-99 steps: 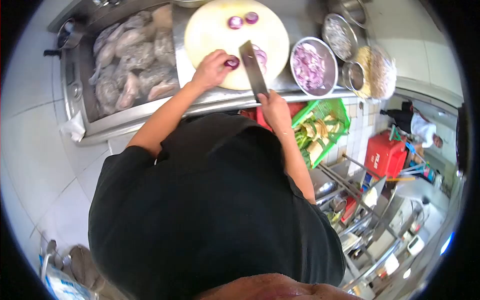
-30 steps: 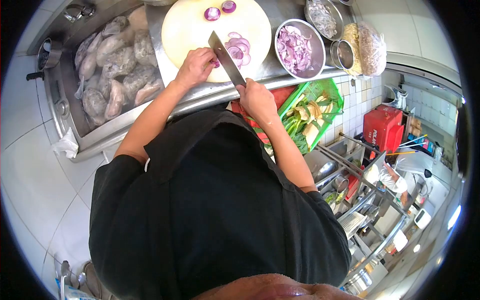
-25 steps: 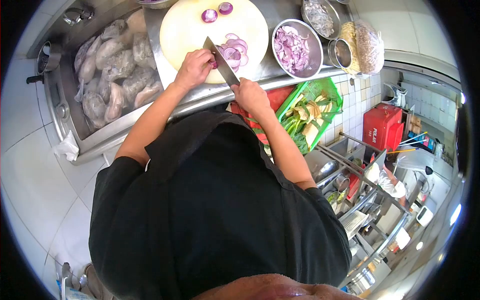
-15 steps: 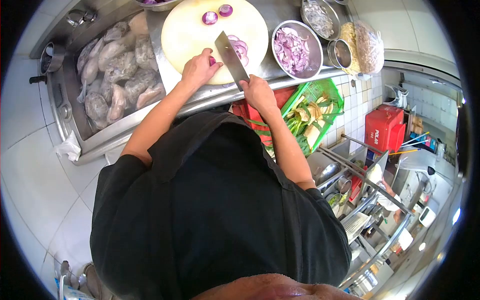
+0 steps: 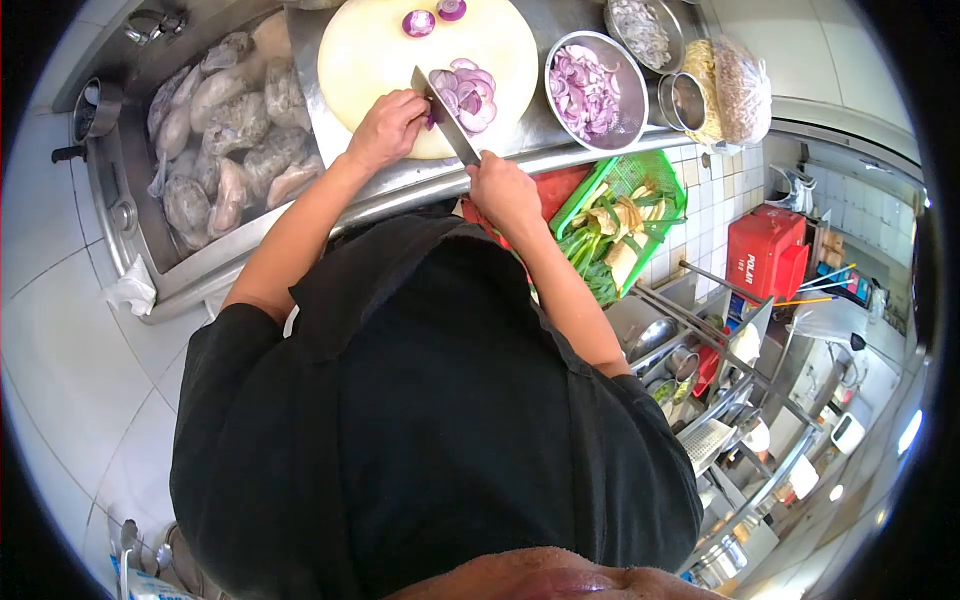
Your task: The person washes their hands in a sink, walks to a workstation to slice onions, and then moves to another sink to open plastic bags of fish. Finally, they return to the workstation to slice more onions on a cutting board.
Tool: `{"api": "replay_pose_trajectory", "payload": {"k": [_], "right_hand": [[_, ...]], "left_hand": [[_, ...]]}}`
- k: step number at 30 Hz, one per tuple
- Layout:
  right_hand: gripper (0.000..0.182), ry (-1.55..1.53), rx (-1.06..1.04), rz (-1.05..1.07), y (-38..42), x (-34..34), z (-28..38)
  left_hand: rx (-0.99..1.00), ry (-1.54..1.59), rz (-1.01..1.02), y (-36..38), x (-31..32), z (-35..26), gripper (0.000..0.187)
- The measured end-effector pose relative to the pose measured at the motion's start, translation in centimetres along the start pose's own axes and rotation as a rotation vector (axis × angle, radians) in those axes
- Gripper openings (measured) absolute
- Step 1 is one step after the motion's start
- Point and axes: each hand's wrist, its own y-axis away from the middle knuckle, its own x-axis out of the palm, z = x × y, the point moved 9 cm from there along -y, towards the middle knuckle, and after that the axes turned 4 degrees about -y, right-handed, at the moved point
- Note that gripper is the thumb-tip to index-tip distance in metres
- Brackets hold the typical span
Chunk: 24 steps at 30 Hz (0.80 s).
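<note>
My right hand (image 5: 506, 190) grips the handle of a cleaver (image 5: 447, 118), whose wide blade slants up and left over the round cutting board (image 5: 362, 50). On the blade's left side, my left hand (image 5: 388, 130) has its fingers curled on a piece of red onion (image 5: 431, 119), mostly hidden under them. A pile of red onion slices (image 5: 470, 92) lies right against the other side of the blade. Two cut red onion pieces, one of them this onion half (image 5: 418, 23), sit at the board's far edge.
To the board's right stands a metal bowl (image 5: 637, 118) of sliced onion, with smaller bowls and bagged food (image 5: 742, 92) beyond. Left is a sink (image 5: 150, 215) holding bagged meat (image 5: 240, 122). Below the counter edge is a green basket (image 5: 676, 190) of vegetables.
The cleaver and both hands have shifted left along the onion piece. More slices now lie on the blade's right side, and the pile has grown.
</note>
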Motion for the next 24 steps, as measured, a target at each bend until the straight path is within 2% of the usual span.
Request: {"api": "replay_pose_trajectory", "payload": {"k": [3, 6, 9, 21, 24], "right_hand": [[0.029, 0.014, -0.020, 0.005, -0.3, -0.8, 0.3], [0.028, -0.006, -0.016, -0.016, 0.8, -1.0, 0.7], [0.028, 0.017, -0.026, -0.002, -0.1, 0.4, 0.3], [0.030, 0.018, -0.053, 0.004, 0.5, -0.9, 0.6], [0.030, 0.004, -0.035, 0.026, 1.0, -0.9, 0.5]], "left_hand": [[-0.022, 0.019, -0.036, 0.4, 0.4, 0.6, 0.015], [0.049, 0.006, -0.165, 0.6, -0.2, 0.3, 0.014], [0.034, 0.014, -0.138, 0.7, 0.2, 0.7, 0.014], [-0.057, 0.044, -0.100, 1.3, 0.4, 1.4, 0.015], [-0.027, 0.052, -0.194, 1.3, 0.0, 1.3, 0.011]]}}
